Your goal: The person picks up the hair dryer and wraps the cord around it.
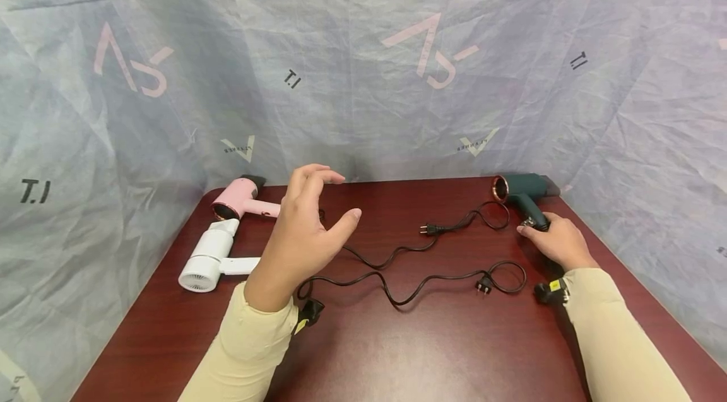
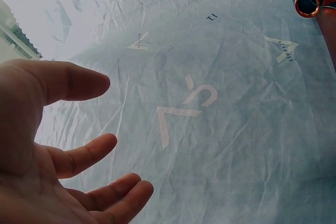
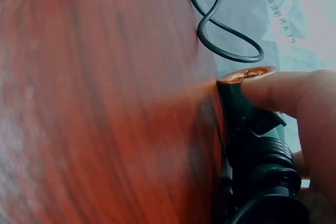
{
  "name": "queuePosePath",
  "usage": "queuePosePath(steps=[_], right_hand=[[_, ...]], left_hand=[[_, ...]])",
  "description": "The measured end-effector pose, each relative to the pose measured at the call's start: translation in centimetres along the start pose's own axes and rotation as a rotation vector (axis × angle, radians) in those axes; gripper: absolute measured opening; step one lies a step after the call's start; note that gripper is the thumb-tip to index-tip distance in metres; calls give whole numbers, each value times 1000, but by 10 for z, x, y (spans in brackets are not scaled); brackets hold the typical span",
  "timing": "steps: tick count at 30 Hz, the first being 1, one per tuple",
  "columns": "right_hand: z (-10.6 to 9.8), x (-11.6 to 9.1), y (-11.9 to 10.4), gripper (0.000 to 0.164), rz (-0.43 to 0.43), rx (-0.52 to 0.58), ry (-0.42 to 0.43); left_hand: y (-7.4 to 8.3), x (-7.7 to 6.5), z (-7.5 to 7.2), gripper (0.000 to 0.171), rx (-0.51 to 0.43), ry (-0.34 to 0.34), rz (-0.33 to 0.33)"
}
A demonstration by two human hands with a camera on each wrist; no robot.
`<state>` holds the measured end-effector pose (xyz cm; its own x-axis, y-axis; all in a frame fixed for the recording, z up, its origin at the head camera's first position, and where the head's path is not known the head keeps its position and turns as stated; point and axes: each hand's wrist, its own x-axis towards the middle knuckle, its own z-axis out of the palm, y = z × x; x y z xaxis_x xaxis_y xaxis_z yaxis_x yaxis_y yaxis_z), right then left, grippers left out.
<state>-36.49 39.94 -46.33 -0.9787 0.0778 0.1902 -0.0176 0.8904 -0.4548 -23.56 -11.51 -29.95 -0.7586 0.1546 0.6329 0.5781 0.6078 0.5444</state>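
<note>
At the table's right back corner lies a dark green hair dryer (image 1: 525, 186) with a copper-coloured ring, its handle slanting toward me. My right hand (image 1: 559, 241) holds the lower end of that handle, thumb on its left side. In the right wrist view the thumb (image 3: 278, 90) lies along the handle, while the other fingers are mostly hidden behind it. My left hand (image 1: 309, 225) hovers over the left middle of the table, fingers loosely bent and apart from the thumb, holding nothing. Behind it are a pink hair dryer (image 1: 234, 195) and a white hair dryer (image 1: 207, 257), their handle ends covered.
Black cords run across the reddish-brown table (image 1: 431, 351). One plug (image 1: 433, 229) lies near the back middle, another plug (image 1: 484, 284) nearer on the right. Grey printed sheeting (image 1: 352, 74) surrounds the table's back and sides.
</note>
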Motion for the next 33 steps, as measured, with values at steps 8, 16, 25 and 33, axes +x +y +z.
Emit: queuePosePath(steps=[8, 16, 25, 33], right_hand=[[1, -4, -5, 88, 17, 13, 10], [-2, -5, -6, 93, 38, 0, 5], [-2, -7, -6, 97, 58, 3, -2], [-19, -21, -36, 99, 55, 9, 88]], left_hand=[[2, -3, 1, 44, 12, -22, -2], [3, -2, 4, 42, 13, -34, 16], [1, -2, 2, 40, 24, -57, 17], [-40, -8, -22, 44, 152, -49, -11]])
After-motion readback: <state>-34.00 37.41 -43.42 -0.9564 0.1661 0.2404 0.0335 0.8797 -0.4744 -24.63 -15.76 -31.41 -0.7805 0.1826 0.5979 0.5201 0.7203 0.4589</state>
